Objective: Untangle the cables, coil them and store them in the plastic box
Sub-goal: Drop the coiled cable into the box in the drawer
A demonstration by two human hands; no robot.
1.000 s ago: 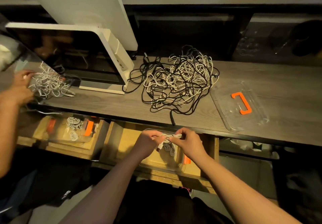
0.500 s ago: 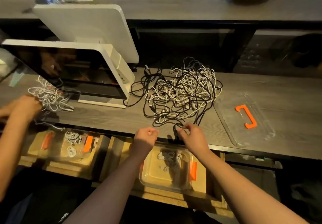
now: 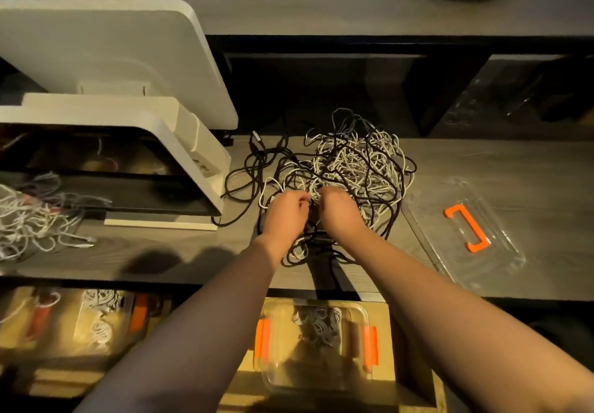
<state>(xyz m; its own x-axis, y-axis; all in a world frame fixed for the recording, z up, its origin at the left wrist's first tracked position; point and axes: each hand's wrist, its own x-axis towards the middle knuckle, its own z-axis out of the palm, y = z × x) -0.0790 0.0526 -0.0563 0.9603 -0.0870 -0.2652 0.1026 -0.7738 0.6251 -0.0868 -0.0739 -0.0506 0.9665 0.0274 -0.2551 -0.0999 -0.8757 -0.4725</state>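
Tangled black and white cables (image 3: pixel 347 168) heaped mid-counter, toward its back edge. Left hand (image 3: pixel 284 213) and right hand (image 3: pixel 337 208) dug into the near side, fingers curled, apparently pinching strands to tease one free. Clear plastic box (image 3: pixel 313 377) parked below the front edge for easy drop-in; lid (image 3: pixel 463 229) set aside rightward.

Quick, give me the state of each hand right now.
Left hand: closed, pinching strands at the near edge of the cable tangle.
Right hand: curled into the same tangle; grip cannot be told.
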